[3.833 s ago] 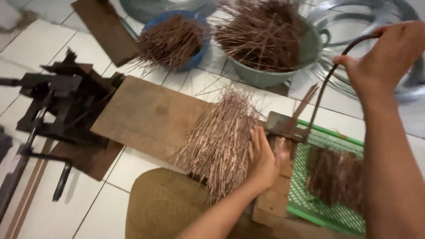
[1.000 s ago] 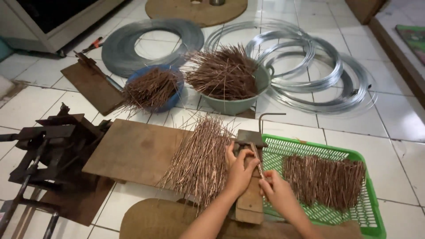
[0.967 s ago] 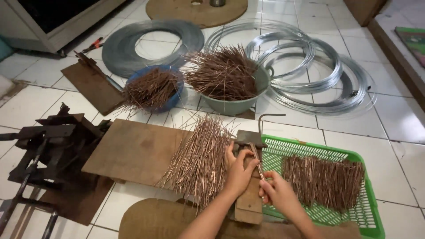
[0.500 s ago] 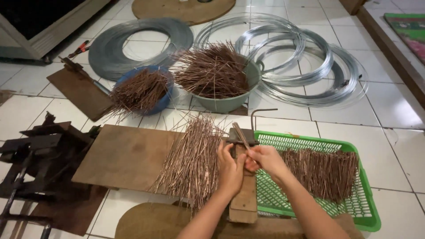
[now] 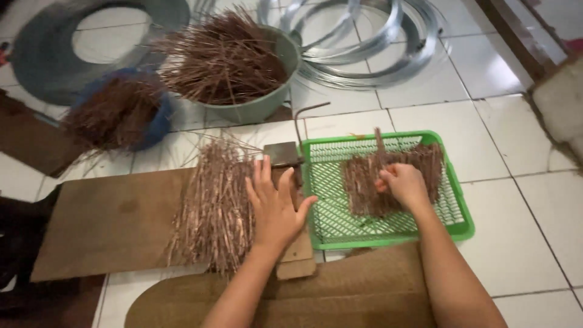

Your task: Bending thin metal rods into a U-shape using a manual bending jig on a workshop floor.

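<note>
My left hand (image 5: 274,203) lies flat with spread fingers on the right edge of a loose pile of thin brown sticks (image 5: 212,203) on a brown board (image 5: 109,222). Just past its fingertips sits a small metal cutter with a bent handle (image 5: 290,149) on a wooden block. My right hand (image 5: 404,185) is over the green mesh basket (image 5: 452,209), fingers closed on a short brown stick piece (image 5: 379,146) that stands up above the heap of cut pieces (image 5: 370,182) in the basket.
A grey-green bowl (image 5: 276,100) full of long sticks and a blue bowl (image 5: 152,124) of sticks stand behind. Coils of metal wire (image 5: 370,42) and a flat grey ring (image 5: 36,54) lie on the white tile floor. A brown mat (image 5: 340,291) lies in front.
My right hand moved from the cutter to the basket with a cut piece. My left hand opened flat on the stick pile. The camera moved closer.
</note>
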